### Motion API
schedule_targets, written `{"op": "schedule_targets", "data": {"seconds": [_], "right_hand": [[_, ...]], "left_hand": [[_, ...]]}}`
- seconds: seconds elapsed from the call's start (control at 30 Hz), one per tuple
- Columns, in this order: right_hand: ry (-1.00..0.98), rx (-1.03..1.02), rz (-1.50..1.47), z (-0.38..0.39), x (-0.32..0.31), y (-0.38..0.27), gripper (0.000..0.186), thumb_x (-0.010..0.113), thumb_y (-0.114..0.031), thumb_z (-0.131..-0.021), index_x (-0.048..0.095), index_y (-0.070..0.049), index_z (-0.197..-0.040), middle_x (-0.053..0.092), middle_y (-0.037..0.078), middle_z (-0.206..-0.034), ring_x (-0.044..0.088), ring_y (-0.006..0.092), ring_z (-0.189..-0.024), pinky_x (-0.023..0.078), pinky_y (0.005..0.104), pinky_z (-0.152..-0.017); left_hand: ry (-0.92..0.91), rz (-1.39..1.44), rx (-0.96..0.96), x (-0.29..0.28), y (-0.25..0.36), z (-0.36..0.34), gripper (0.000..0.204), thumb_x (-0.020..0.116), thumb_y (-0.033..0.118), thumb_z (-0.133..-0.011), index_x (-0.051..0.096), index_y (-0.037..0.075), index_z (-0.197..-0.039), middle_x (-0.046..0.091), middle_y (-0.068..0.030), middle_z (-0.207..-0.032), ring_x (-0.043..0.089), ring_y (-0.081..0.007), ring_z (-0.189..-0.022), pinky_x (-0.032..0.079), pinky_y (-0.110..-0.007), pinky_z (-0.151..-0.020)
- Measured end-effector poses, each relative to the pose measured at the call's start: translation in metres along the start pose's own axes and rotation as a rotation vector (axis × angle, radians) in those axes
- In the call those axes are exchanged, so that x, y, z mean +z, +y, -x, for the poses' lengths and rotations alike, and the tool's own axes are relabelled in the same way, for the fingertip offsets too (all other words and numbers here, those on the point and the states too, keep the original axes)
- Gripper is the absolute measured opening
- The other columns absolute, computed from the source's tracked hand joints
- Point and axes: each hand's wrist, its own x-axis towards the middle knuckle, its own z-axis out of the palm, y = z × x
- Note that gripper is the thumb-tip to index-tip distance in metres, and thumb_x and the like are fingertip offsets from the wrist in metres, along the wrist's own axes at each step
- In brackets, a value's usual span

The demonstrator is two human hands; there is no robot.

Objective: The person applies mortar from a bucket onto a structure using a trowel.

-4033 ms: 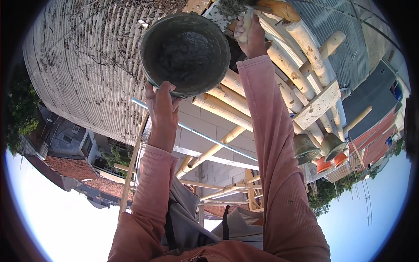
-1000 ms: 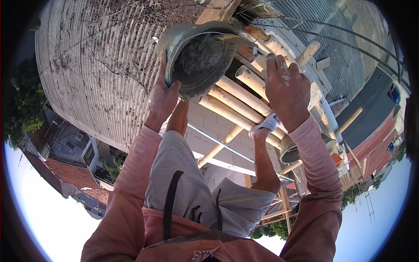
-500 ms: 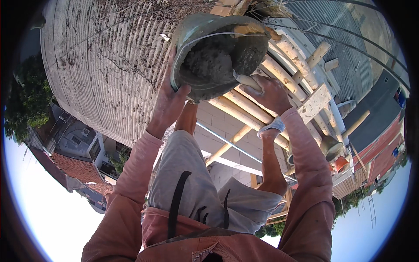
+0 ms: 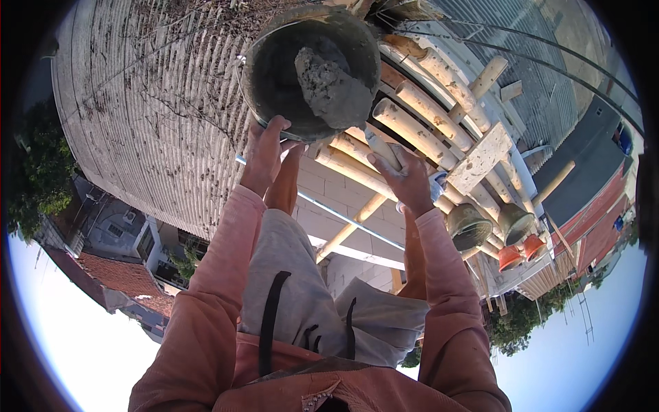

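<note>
My left hand (image 4: 264,154) grips the lower left rim of a dark bucket (image 4: 264,69), whose open top faces me and shows grey, wet mix inside. Fingers of my right hand (image 4: 405,172) are wrapped round the pale handle of a trowel (image 4: 381,146). Its blade reaches over the bucket's lower right rim, hidden under a lumpy heap of grey mortar (image 4: 322,86). Both hands are out in front of me, above my legs, with pink sleeves down to the wrists.
Bamboo poles (image 4: 419,141) and a speckled board (image 4: 480,158) form scaffolding below, beside a pale block wall (image 4: 343,199). Dark buckets (image 4: 470,226) and orange buckets (image 4: 510,258) sit lower right. A corrugated roof (image 4: 137,117) lies left, another upper right (image 4: 549,82). Wires cross the upper right.
Since half a second ago, the bucket has moved up and left and faces me more fully. My right hand has moved down and left, and the mortar heap on the trowel now shows clearly.
</note>
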Motion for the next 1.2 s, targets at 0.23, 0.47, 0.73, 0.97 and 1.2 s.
{"op": "schedule_targets", "data": {"seconds": [0.23, 0.47, 0.73, 0.97, 1.2], "right_hand": [[0.103, 0.325, -0.203, 0.026, 0.006, -0.002, 0.043, 0.074, -0.042, -0.096, 0.072, -0.002, -0.109, 0.065, 0.006, -0.069, 0.062, 0.0145, -0.056, 0.05, 0.031, -0.055], [0.117, 0.617, -0.621, -0.023, -0.032, -0.046, 0.039, 0.071, -0.041, -0.099, 0.066, -0.005, -0.085, 0.051, -0.002, -0.058, 0.047, 0.0075, -0.045, 0.038, 0.0257, -0.044], [0.027, 0.613, -1.434, -0.21, -0.064, -0.032, 0.021, 0.057, -0.01, -0.101, 0.047, 0.0, -0.116, 0.053, 0.021, -0.104, 0.058, 0.0194, -0.079, 0.055, 0.0302, -0.062], [0.111, 0.576, -1.427, -0.164, -0.045, -0.047, 0.021, 0.054, -0.013, -0.104, 0.048, -0.003, -0.121, 0.055, 0.022, -0.106, 0.057, 0.0196, -0.076, 0.055, 0.029, -0.065], [-0.097, 0.639, -1.047, -0.034, -0.039, -0.061, 0.037, 0.065, -0.031, -0.102, 0.056, -0.003, -0.126, 0.065, 0.008, -0.101, 0.062, 0.0155, -0.072, 0.052, 0.0289, -0.062]], "left_hand": [[0.053, 0.105, 0.065, -0.036, 0.013, -0.009, 0.029, 0.065, 0.002, -0.087, 0.059, 0.0, -0.116, 0.065, -0.014, -0.118, 0.07, -0.0307, -0.103, 0.063, -0.05, -0.09], [0.153, 0.056, 0.052, -0.103, 0.017, -0.003, 0.026, 0.065, 0.004, -0.088, 0.059, 0.002, -0.113, 0.066, -0.0123, -0.113, 0.069, -0.0296, -0.105, 0.063, -0.051, -0.09], [0.167, 0.059, 0.02, -0.118, -0.005, 0.015, 0.032, 0.067, 0.007, -0.086, 0.059, 0.003, -0.117, 0.065, -0.0101, -0.113, 0.069, -0.0254, -0.101, 0.065, -0.043, -0.084], [0.128, 0.086, -0.054, -0.096, -0.017, 0.041, 0.043, 0.064, 0.006, -0.087, 0.053, 0.002, -0.128, 0.062, -0.0133, -0.12, 0.068, -0.0281, -0.107, 0.064, -0.044, -0.086], [0.195, 0.108, -0.144, -0.074, -0.035, 0.036, 0.044, 0.064, 0.002, -0.086, 0.052, 0.0, -0.128, 0.061, -0.0151, -0.12, 0.068, -0.032, -0.107, 0.063, -0.047, -0.09]]}}
